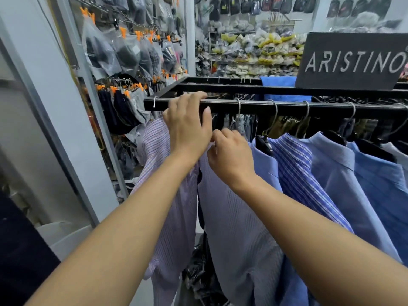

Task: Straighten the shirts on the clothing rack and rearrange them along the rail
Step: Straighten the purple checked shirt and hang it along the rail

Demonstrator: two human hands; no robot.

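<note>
Left hand [187,127] grip hooked over rail [309,106]; right hand [231,153] grip pinching lilac shirt [231,217] collar, fingertips hidden.

Bright shop: bagged goods [103,49] on orange clips [123,32] at left, backpacks [256,5] hanging high, packed shelves [254,54] behind, dark ARISTINO sign [353,60] right.

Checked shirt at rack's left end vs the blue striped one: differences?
The checked shirt is pale lilac-pink, fine checks; striped shirt is strong blue with white stripes. Checked shirt hangs left of the left hand; striped shirt hangs right of the right hand. Both hang on the black rail.
</note>
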